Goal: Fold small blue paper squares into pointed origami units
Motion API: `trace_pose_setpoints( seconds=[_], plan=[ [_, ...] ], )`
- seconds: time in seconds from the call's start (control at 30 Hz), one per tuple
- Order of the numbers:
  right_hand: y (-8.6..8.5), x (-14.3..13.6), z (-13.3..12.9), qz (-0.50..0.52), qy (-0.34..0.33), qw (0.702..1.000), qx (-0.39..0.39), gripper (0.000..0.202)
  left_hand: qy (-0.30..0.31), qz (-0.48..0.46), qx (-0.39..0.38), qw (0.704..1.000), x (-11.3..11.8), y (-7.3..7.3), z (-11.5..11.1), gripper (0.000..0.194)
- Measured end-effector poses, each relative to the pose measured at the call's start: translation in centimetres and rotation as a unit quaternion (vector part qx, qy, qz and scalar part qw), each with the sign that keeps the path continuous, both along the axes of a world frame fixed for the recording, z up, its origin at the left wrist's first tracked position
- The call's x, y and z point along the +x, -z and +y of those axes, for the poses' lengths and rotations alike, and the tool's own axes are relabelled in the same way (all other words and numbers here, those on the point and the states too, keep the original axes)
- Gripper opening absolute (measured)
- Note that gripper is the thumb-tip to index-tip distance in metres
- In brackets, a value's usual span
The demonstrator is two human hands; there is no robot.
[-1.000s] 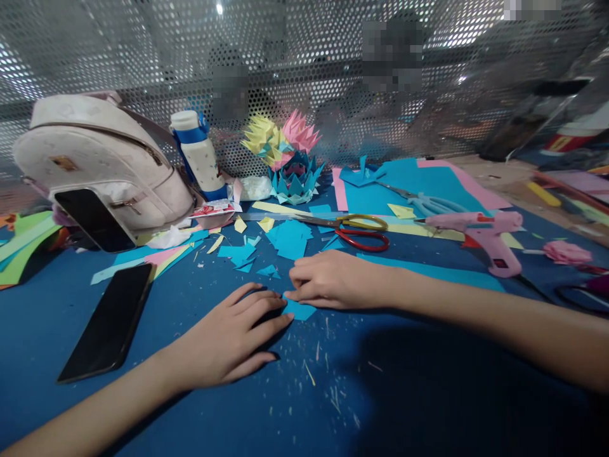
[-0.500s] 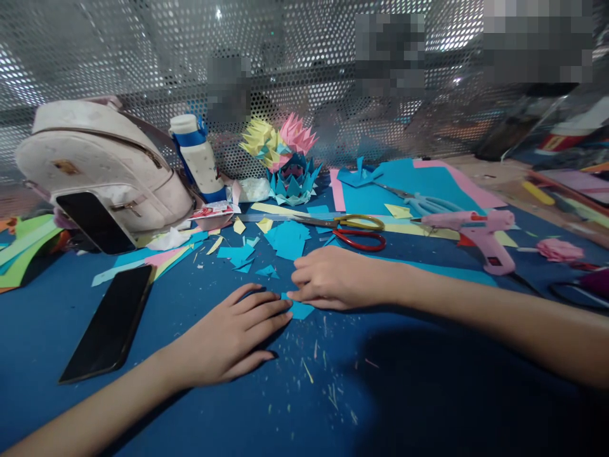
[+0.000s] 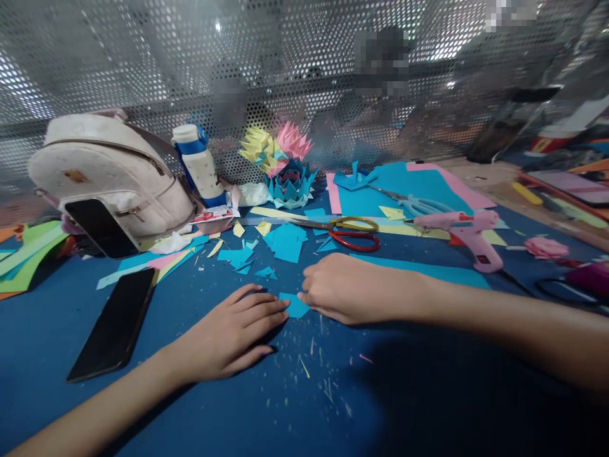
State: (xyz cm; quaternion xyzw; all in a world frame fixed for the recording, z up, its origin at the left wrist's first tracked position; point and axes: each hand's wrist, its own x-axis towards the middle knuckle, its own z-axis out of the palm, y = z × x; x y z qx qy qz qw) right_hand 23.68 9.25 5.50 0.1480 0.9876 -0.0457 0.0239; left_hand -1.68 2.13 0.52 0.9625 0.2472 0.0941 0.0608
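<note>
A small piece of blue paper [image 3: 295, 306] lies flat on the blue tabletop between my hands. My left hand [image 3: 233, 333] rests palm down, fingers stretched out and apart, its fingertips touching the paper's left edge. At the right edge, my right hand [image 3: 354, 289] has its fingers curled and its thumb and fingertips pinching the paper; the curled fingers hide part of that grip. Just beyond are blue paper scraps [image 3: 285, 241] and scissors [image 3: 354, 231] with one yellow and one red handle.
A pink glue gun [image 3: 469, 231] and light blue pliers [image 3: 421, 204] lie to the right. Folded paper flowers [image 3: 291, 181] stand at the back beside a bottle [image 3: 200, 165] and a white backpack [image 3: 109, 171]. A black phone [image 3: 114, 327] lies left of my left arm.
My right hand has slid slightly right and toward me along the paper, uncovering more of it. My left hand has barely moved. The camera view has shifted a little.
</note>
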Motion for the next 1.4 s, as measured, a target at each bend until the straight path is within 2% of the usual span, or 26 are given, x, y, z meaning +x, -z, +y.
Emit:
trace_pose_setpoints(
  seconds=[0.1, 0.17, 0.27, 0.4, 0.5, 0.67, 0.9, 1.07, 1.4],
  plan=[
    [0.4, -0.3, 1.0, -0.002, -0.002, 1.0, -0.001, 0.022, 0.001, -0.002, 0.003, 1.0, 0.2, 0.0, 0.0, 0.045],
    [1.0, -0.5, 1.8, 0.052, 0.023, 0.998, -0.034, 0.023, 0.0, 0.001, 0.003, 1.0, 0.2, 0.0, 0.1, 0.045],
    [2.0, -0.7, 2.6, 0.114, 0.027, 0.989, -0.085, 0.022, -0.002, 0.006, -0.003, 1.0, 0.3, -0.1, 0.1, 0.045],
    [3.0, -1.1, 2.5, 0.133, 0.079, 0.975, -0.157, 0.01, -0.006, 0.009, -0.004, 1.0, 0.3, -0.1, 0.0, 0.044],
    [3.5, -1.3, 2.2, 0.129, 0.128, 0.958, -0.222, 0.012, 0.002, 0.001, 0.003, 1.0, 0.2, 0.0, 0.0, 0.043],
    [3.7, -1.4, 2.3, 0.142, 0.13, 0.94, -0.283, 0.014, 0.016, -0.029, 0.014, 0.999, 0.0, 0.2, 0.0, 0.041],
    [4.1, -1.3, 2.7, 0.149, 0.119, 0.931, -0.312, 0.009, 0.013, -0.036, 0.021, 0.999, 0.1, 0.2, 0.0, 0.04],
    [4.5, -1.0, 2.9, 0.165, 0.084, 0.931, -0.314, 0.025, 0.03, -0.034, 0.033, 0.998, 0.2, 0.2, 0.1, 0.04],
    [4.3, -0.9, 3.2, 0.153, 0.066, 0.935, -0.312, 0.016, 0.0, -0.018, 0.004, 1.0, 0.3, 0.0, 0.1, 0.04]
  ],
)
